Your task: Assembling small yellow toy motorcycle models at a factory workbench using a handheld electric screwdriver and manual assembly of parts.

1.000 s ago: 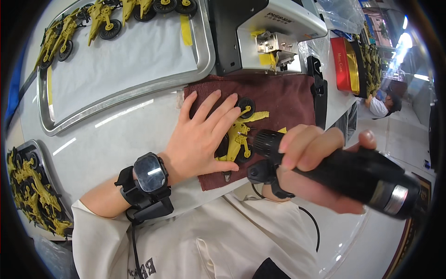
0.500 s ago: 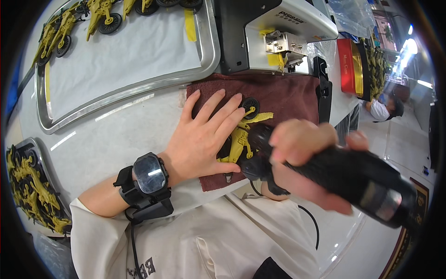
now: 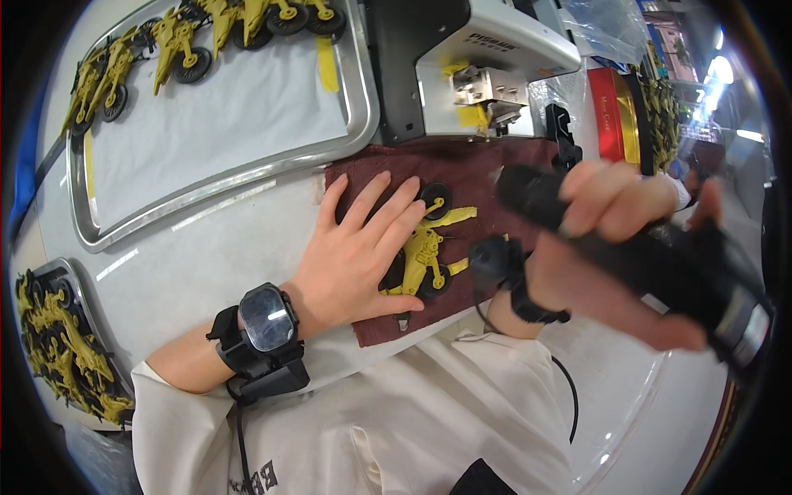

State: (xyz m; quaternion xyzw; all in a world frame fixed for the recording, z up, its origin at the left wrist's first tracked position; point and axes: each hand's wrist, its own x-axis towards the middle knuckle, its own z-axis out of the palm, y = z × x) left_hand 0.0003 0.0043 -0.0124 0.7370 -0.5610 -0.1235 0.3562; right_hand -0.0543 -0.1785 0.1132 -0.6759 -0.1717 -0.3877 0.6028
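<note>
- My left hand (image 3: 355,264) lies flat, fingers spread, pinning the yellow toy vehicle (image 3: 425,256) on the dark red cloth (image 3: 470,173) at the worktop's near edge.
- My right hand (image 3: 615,247) is wrapped tight around the black power screwdriver (image 3: 635,247), lifted clear of the toy.
- Risk, I judge: the tip coming down off-target could slip into my fingers (image 3: 388,219), since they sit right beside the wheels.

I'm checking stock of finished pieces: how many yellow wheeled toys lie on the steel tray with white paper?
5 in view: a row along the steel tray's far edge, at and. The picture's top edge cuts the row, so more may be hidden.
</note>
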